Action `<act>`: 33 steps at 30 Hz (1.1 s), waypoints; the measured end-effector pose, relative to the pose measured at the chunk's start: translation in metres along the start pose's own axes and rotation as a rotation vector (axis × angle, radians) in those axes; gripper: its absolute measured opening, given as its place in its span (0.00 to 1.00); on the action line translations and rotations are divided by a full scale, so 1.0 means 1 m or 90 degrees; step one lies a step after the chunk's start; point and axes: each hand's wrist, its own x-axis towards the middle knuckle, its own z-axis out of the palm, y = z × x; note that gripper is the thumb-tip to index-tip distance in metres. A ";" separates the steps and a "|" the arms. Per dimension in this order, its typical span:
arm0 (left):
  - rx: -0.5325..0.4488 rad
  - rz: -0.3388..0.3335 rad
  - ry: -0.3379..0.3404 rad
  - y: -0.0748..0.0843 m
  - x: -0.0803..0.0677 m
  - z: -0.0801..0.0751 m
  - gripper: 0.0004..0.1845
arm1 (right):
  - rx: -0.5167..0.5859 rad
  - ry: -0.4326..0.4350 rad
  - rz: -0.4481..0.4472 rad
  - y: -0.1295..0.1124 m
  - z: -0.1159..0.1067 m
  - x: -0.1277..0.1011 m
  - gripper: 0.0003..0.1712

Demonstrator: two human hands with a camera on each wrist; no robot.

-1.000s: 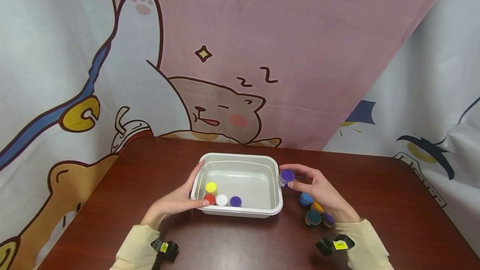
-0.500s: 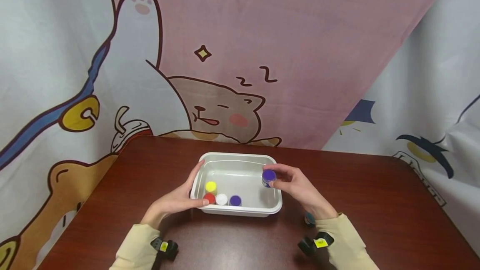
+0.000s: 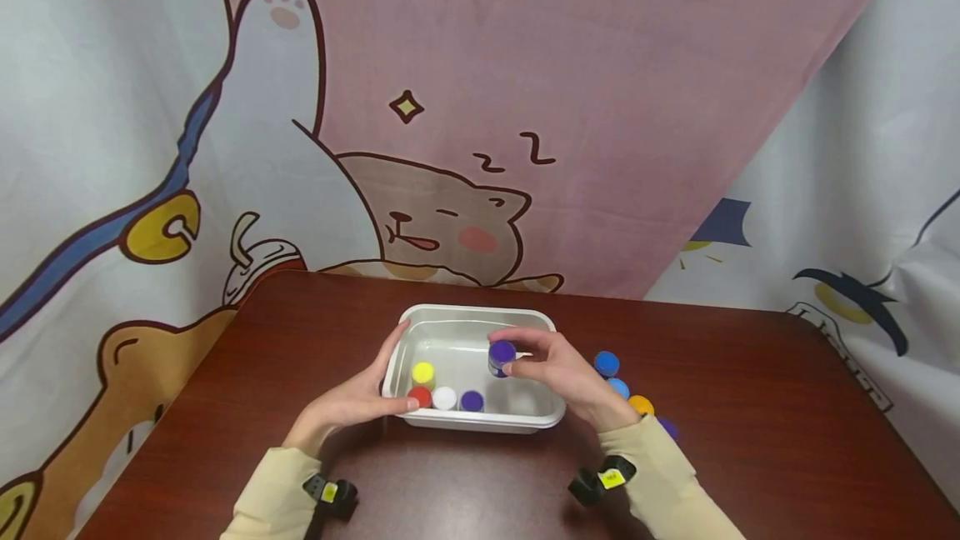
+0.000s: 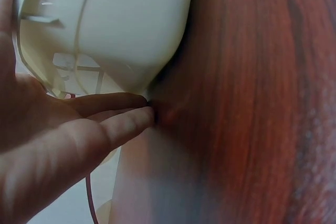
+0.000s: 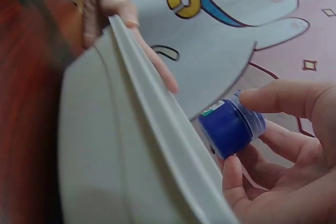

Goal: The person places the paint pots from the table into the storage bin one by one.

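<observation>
A cartoon backdrop (image 3: 480, 107) is hanging behind the scene, showing a sleeping cat with "zz" drawn above it on pink. In front of it a dark red-brown wooden worktop (image 3: 750, 407) is carrying a white plastic tub (image 3: 540, 422). The left hand (image 3: 352, 400) is resting with straight fingers against the tub's left wall. The right hand (image 3: 558, 373) is pinching a purple-lidded paint pot (image 3: 501, 355) above the tub's inside; its small label is too blurred to read. Yellow, red, white and purple pots (image 3: 444, 397) are standing inside the tub near its front-left corner, while blue and orange pots (image 3: 618, 386) are sitting on the worktop just right of the tub.
</observation>
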 end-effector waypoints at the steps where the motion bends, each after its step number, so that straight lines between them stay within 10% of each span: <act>1: -0.002 -0.001 0.000 0.000 0.000 0.000 0.60 | 0.000 -0.006 0.003 0.000 0.003 0.002 0.24; 33: -0.006 0.008 -0.010 0.001 0.001 0.000 0.60 | -0.062 0.026 0.066 0.019 0.065 0.047 0.24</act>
